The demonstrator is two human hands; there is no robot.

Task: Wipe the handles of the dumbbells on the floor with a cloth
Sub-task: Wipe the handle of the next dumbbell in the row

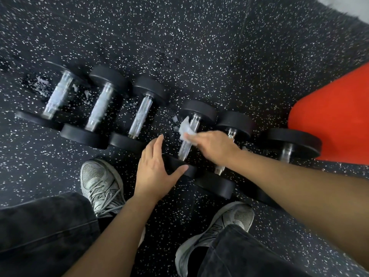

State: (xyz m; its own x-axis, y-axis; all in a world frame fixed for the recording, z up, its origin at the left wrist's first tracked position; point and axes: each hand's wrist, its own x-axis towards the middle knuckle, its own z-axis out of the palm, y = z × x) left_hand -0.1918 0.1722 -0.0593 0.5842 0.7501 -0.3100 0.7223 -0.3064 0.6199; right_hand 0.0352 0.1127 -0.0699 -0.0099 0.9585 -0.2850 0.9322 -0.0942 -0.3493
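Six dumbbells lie side by side in a slanting row on the black speckled floor (199, 47), handles running roughly away from the viewer

Right hand (211, 146) — fingers closed around a small pale cloth (185, 129), pressing it on the chrome handle of the fourth dumbbell (189, 136) counted from the left. Cloth is crumpled, part of it sticking up past the fingers toward the far head. Exact finger placement under the cloth cannot be told

Left hand (153, 168) — open, fingers held together and extended, thumb spread out to the side. Palm rests over the near head of that same dumbbell; thumb lies along the head's rim

First dumbbell (58, 96) and second dumbbell (99, 105) show whitish residue on their handles; small white flecks scattered on the floor beside them. Third dumbbell (140, 115) has a cleaner, shinier handle. Fifth dumbbell (229, 134) is partly hidden under the right forearm; sixth dumbbell (289, 144) sits just beside a red padded object (335, 116) at the right edge

No containers in view

Two grey sneakers, left (101, 184) and right (217, 226), planted near the row; dark trouser legs (46, 226) at the bottom of the view
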